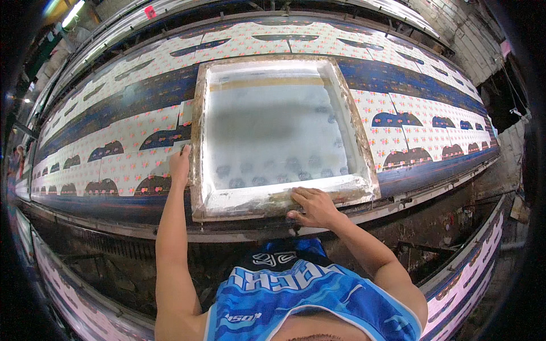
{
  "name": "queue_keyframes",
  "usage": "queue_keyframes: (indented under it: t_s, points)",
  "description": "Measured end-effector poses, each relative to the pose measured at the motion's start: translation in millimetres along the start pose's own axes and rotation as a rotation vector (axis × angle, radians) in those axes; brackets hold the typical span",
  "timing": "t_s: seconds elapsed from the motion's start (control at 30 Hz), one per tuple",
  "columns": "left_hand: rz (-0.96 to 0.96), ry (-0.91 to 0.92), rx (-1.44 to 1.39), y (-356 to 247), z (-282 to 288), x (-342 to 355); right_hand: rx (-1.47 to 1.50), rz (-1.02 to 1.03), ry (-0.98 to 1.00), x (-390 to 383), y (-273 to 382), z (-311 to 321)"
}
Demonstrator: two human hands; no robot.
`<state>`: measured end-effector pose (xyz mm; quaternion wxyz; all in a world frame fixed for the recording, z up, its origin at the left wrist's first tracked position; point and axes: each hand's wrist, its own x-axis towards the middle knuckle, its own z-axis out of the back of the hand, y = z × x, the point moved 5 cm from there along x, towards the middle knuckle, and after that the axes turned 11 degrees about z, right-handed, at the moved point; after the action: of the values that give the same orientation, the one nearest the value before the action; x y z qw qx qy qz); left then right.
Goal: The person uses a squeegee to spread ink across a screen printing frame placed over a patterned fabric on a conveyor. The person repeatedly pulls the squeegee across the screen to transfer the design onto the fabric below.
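A large silk-screen frame with worn, pale-coated wooden edges lies over the printing table. Its stretched mesh is greyish and translucent, with small dark motifs along its near and right parts. At the frame's left side, my left hand is closed on the edge, thumb on top. My right hand grips the near edge, its fingers over the rim and its thumb low at the front. White fabric pieces printed with small pink flowers lie on both sides of the frame. What lies directly under it shows only faintly.
The long dark-blue table carries several rows of cut fabric with curved gaps. A metal rail runs along its near edge. Other fabric-covered tables stand beyond and behind me. A small red object sits at the far left; a block wall rises at right.
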<state>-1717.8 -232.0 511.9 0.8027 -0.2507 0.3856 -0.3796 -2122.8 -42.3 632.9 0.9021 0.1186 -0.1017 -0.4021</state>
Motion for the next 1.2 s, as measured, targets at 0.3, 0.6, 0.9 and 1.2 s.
queue_keyframes:
  t_s: [0.3, 0.6, 0.9, 1.2]
  points:
    - [0.031, -0.041, 0.015, 7, 4, 4, -0.169, -0.79, -0.31, -102, -211, 78]
    - [-0.079, -0.021, -0.209, 6, -5, 5, 0.22, -1.029, -0.295, -158, -310, 24]
    - [0.036, 0.024, -0.195, 9, 0, 5, 0.121, -0.984, -0.29, -139, -292, 37]
    - [0.078, 0.019, -0.165, 10, 1, 6, 0.304, -0.953, -0.274, -143, -293, 44]
